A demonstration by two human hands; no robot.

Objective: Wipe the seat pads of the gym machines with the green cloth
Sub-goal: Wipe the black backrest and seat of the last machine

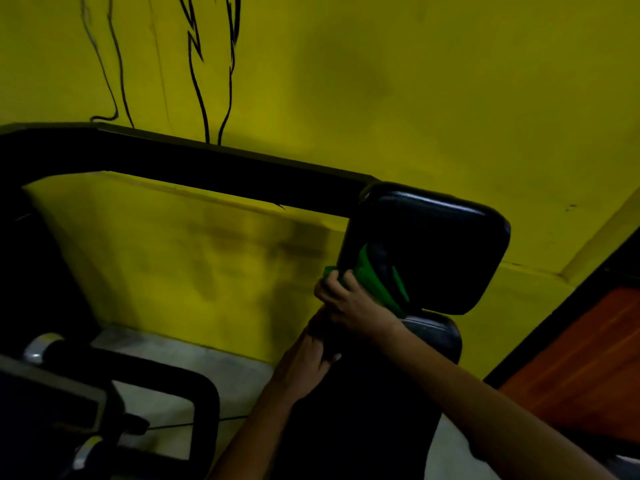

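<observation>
My right hand (349, 303) is the one on the job: its fingers (332, 278) are curled round a bunch of the green cloth (372, 282), which lies pressed against the lower left part of the upper pad (433, 244). That pad stands up and to the right of my fingers, tilted, its long face rising away toward the yellow wall (415, 98). So the unwiped stretch looks to lie up and rightward from the cloth. My left hand (308, 365) sits just below, fingers bent against the dark lower pad (436, 336); I cannot tell whether they actually grip it. The right is plainly nearer the work.
</observation>
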